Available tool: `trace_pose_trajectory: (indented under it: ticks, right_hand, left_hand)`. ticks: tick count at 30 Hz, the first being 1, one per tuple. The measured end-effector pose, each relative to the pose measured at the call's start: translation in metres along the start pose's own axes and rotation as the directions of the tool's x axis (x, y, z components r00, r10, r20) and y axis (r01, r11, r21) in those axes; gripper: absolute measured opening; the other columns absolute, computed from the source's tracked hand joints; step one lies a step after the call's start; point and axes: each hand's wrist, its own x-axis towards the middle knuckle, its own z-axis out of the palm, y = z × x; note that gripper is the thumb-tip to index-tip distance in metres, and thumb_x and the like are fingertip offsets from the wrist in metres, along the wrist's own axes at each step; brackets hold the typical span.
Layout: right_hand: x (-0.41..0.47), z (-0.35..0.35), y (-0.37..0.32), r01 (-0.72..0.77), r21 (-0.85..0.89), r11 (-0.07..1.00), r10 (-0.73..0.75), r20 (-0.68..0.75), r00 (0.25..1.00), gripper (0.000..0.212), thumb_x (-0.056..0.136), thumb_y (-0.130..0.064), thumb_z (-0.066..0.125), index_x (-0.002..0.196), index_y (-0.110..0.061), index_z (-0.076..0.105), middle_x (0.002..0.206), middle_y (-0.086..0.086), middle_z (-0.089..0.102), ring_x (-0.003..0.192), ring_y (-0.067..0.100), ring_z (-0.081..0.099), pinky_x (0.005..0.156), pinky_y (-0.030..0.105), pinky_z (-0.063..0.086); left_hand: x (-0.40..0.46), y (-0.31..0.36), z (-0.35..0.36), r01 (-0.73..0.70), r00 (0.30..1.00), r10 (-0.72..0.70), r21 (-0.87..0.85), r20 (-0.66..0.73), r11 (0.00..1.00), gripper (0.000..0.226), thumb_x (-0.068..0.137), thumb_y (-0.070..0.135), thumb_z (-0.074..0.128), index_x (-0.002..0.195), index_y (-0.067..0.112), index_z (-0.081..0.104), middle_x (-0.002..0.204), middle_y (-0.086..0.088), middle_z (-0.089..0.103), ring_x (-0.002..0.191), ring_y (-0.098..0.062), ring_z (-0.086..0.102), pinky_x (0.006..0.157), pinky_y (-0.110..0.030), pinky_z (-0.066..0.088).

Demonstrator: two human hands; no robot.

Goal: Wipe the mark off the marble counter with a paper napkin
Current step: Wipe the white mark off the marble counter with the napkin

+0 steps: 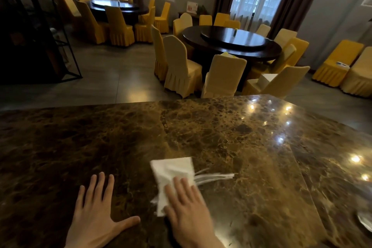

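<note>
The bare left hand (pixel 96 215) lies palm down, its 5 fingers spread wide and the thumb angled out to the right. The bare right hand (pixel 187 207) is flat too, fingers together, pointing forward.

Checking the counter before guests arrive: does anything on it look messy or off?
Yes. White streaks smear the marble counter just right of the paper napkin, which the right hand presses flat. The left hand rests beside it.
</note>
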Motion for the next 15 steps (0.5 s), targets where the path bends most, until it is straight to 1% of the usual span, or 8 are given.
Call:
trace_pose_trajectory:
  ticks: [2, 3, 5, 7, 8, 10, 12, 15]
  right_hand:
    - [-0.003, -0.005, 0.043, -0.223, -0.013, 0.975, 0.222, -0.032, 0.974, 0.059, 0.105, -0.051, 0.021, 0.159, -0.026, 0.021, 0.166, 0.008, 0.015, 0.153, 0.028, 0.010, 0.124, 0.044, 0.006]
    - [-0.005, -0.009, 0.061, -0.347, 0.012, 0.938, 0.347, 0.010, 0.938, 0.060, 0.106, -0.051, 0.015, 0.160, -0.027, 0.009, 0.168, 0.006, 0.001, 0.154, 0.026, -0.005, 0.125, 0.044, 0.000]
    - [-0.005, -0.011, 0.078, -0.483, 0.021, 0.876, 0.481, 0.051, 0.875, 0.062, 0.105, -0.052, 0.011, 0.160, -0.026, 0.000, 0.168, 0.006, -0.009, 0.153, 0.024, -0.015, 0.125, 0.045, -0.003]
    - [0.001, -0.009, 0.059, -0.445, 0.099, 0.890, 0.438, 0.083, 0.895, 0.066, 0.103, -0.056, 0.009, 0.160, -0.024, -0.001, 0.168, 0.006, -0.009, 0.153, 0.025, -0.015, 0.124, 0.043, -0.006]
    - [0.002, -0.006, 0.042, -0.357, 0.121, 0.926, 0.348, 0.093, 0.933, 0.067, 0.103, -0.058, 0.009, 0.160, -0.024, 0.002, 0.167, 0.005, -0.006, 0.153, 0.026, -0.012, 0.124, 0.041, -0.006]
    - [-0.003, 0.002, 0.011, -0.114, 0.136, 0.984, 0.105, 0.072, 0.992, 0.063, 0.103, -0.055, 0.019, 0.158, -0.023, 0.023, 0.166, 0.006, 0.017, 0.152, 0.030, 0.011, 0.119, 0.042, 0.005]
    - [-0.008, 0.001, 0.011, 0.006, 0.079, 0.997, -0.005, -0.008, 1.000, 0.056, 0.103, -0.049, 0.030, 0.153, -0.025, 0.038, 0.160, 0.004, 0.035, 0.148, 0.029, 0.029, 0.119, 0.044, 0.016]
    - [-0.006, -0.014, 0.055, -0.215, 0.081, 0.973, 0.219, -0.043, 0.975, 0.054, 0.107, -0.041, 0.026, 0.158, -0.023, 0.025, 0.166, 0.002, 0.018, 0.154, 0.027, 0.007, 0.124, 0.036, 0.002]
  left_hand:
    - [-0.001, -0.001, 0.000, -0.011, 1.000, 0.011, -0.006, 0.003, 1.000, 0.154, 0.037, 0.117, 0.009, 0.146, 0.021, -0.040, 0.159, -0.003, -0.043, 0.148, -0.022, -0.040, 0.128, -0.052, -0.015]
    - [-0.001, -0.002, 0.000, -0.014, 1.000, 0.014, -0.010, 0.004, 1.000, 0.154, 0.037, 0.117, 0.010, 0.147, 0.021, -0.039, 0.159, -0.003, -0.043, 0.148, -0.022, -0.040, 0.128, -0.052, -0.015]
    - [-0.002, -0.001, 0.000, -0.013, 1.000, 0.013, -0.011, 0.010, 1.000, 0.155, 0.038, 0.117, 0.011, 0.147, 0.020, -0.039, 0.160, -0.003, -0.042, 0.148, -0.022, -0.039, 0.128, -0.052, -0.015]
    - [-0.003, 0.000, -0.002, -0.010, 1.000, 0.010, -0.003, 0.019, 1.000, 0.154, 0.038, 0.117, 0.010, 0.147, 0.020, -0.039, 0.160, -0.003, -0.043, 0.148, -0.022, -0.039, 0.128, -0.052, -0.015]
    - [-0.003, 0.000, -0.003, -0.009, 1.000, 0.009, 0.001, 0.028, 1.000, 0.154, 0.037, 0.117, 0.009, 0.147, 0.020, -0.040, 0.159, -0.004, -0.043, 0.148, -0.023, -0.040, 0.128, -0.052, -0.015]
    - [-0.004, 0.002, -0.006, -0.006, 0.999, 0.006, 0.009, 0.043, 1.000, 0.155, 0.036, 0.117, 0.007, 0.146, 0.019, -0.041, 0.159, -0.005, -0.044, 0.148, -0.024, -0.039, 0.128, -0.052, -0.015]
    - [-0.004, 0.003, -0.008, -0.007, 0.999, 0.006, 0.014, 0.050, 1.000, 0.156, 0.034, 0.117, 0.005, 0.146, 0.019, -0.040, 0.159, -0.006, -0.043, 0.148, -0.024, -0.038, 0.128, -0.052, -0.015]
    - [-0.005, 0.004, -0.011, -0.013, 0.998, 0.012, 0.014, 0.057, 1.000, 0.156, 0.033, 0.117, 0.003, 0.146, 0.019, -0.040, 0.159, -0.006, -0.043, 0.149, -0.024, -0.038, 0.128, -0.052, -0.015]
